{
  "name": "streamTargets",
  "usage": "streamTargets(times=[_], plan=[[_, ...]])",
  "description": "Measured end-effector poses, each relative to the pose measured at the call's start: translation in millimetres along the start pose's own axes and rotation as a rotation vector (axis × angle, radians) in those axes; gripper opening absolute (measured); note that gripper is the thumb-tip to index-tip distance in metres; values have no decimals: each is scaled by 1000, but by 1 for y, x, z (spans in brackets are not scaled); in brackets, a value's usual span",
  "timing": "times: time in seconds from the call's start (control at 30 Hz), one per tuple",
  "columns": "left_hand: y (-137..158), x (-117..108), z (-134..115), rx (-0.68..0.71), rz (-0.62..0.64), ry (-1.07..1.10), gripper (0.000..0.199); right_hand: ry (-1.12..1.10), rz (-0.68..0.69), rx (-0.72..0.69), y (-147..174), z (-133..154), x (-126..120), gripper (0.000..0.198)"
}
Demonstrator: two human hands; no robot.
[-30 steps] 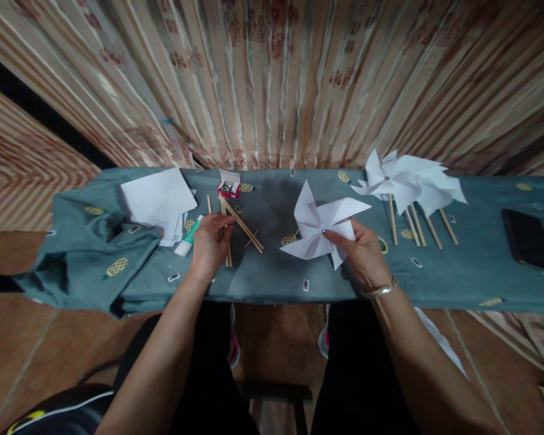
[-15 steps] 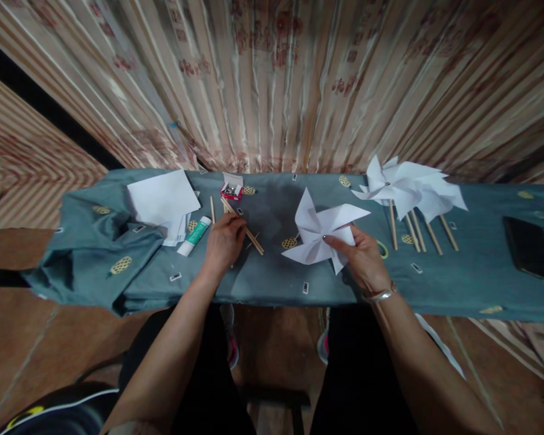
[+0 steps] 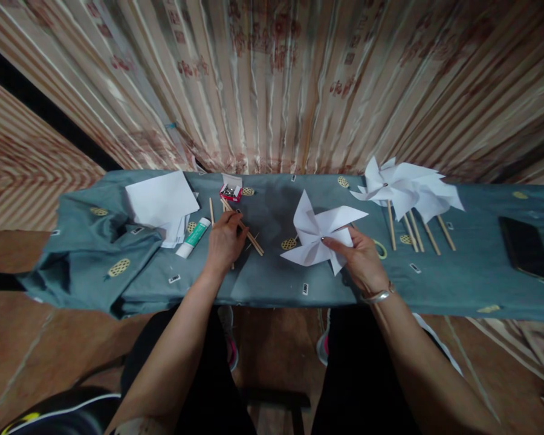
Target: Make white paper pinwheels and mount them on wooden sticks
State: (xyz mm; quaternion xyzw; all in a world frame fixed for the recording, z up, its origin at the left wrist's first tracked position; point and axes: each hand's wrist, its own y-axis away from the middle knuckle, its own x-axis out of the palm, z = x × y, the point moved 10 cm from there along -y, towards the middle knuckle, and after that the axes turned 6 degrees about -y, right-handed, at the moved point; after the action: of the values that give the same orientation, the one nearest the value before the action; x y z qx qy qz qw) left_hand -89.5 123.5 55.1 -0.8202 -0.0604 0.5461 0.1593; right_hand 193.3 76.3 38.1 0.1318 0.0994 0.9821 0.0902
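Observation:
My right hand [image 3: 366, 261] pinches a white paper pinwheel [image 3: 315, 226] by one side, the thumb at its centre beside a small metal pin head. The pinwheel's blades fan out to the left, above the cloth. On the left, my left hand [image 3: 225, 240] has its fingers closed over a small bunch of wooden sticks [image 3: 255, 243]. Its fingertips are partly hidden, so how many sticks they grip cannot be told. Just beyond that hand sits an opened red box [image 3: 231, 192] of small metal pins. A glue stick [image 3: 193, 237] lies to its left.
Square white paper [image 3: 159, 196] lies at the left on the grey-green cloth [image 3: 272, 284]. Several finished pinwheels [image 3: 417, 187] on sticks lie at the right. Farther right rests a dark phone [image 3: 527, 249]. A pleated curtain [image 3: 272, 84] hangs behind the table.
Both hands stay nearly where they were. My left fingers have shifted slightly over the wooden sticks, while the pinwheel remains in my right hand. The view has moved a little.

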Motion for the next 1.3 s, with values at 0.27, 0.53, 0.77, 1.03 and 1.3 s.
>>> streamTargets(times=[0.27, 0.53, 0.77, 1.03, 1.3], plan=[[-2, 2, 1, 4, -9, 4, 26, -6, 25, -10, 2, 1, 4, 37], [-7, 5, 0, -59, -21, 43, 26, -1, 34, -11, 3, 2, 6, 35], [-5, 0, 16, -190, -59, 168, 39, -22, 42, -21, 3, 4, 2, 38], [1, -16, 25, -266, -194, 522, 44, -20, 41, -21, 8, 7, -2, 40], [19, -6, -31, -107, -78, 829, 36, 52, 67, -68, 22, 21, 6, 42]])
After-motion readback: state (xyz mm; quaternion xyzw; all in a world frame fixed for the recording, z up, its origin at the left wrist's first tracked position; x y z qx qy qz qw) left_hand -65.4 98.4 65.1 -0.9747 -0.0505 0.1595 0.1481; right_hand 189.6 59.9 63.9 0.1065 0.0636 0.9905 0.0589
